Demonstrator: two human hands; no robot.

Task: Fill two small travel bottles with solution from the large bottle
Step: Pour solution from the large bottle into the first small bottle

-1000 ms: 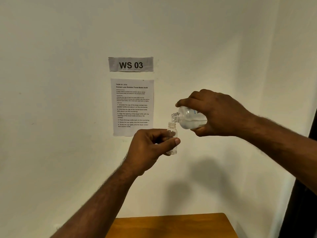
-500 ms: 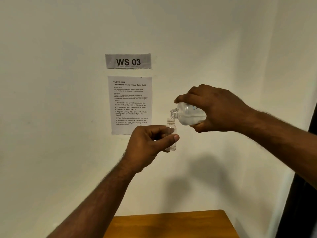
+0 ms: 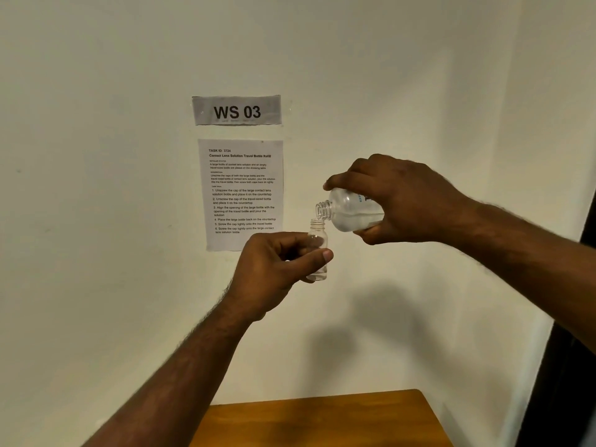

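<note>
- Both hands sit slightly lower against the wall notices than a second ago, and the large bottle's mouth has closed in on the small bottle's neck; the grips are unchanged.
- Left hand (image 3: 274, 269): its fingers (image 3: 314, 255) are curled and clamped on the small travel bottle (image 3: 317, 250), thumb across the front, other fingers behind the body.
- Small travel bottle: clear, uncapped, held upright in mid-air well above the tabletop (image 3: 322, 421); its neck rises above the thumb, its base shows below it. Liquid level inside cannot be told.
- Right hand (image 3: 409, 201): fingers wrapped over the top of the large bottle (image 3: 351, 211), thumb underneath, clamped on its body.
- Large bottle: clear, uncapped, tilted nearly horizontal with its mouth pointing left and slightly down, just above and just right of the small bottle's open neck; whether the two rims touch cannot be told. Liquid lies along its lower side.
- Background: a "WS 03" label (image 3: 237, 110) and a printed instruction sheet (image 3: 242, 195) are fixed to the pale wall (image 3: 96, 221) behind the hands.
- Tabletop: wooden, seen at the bottom edge.
</note>
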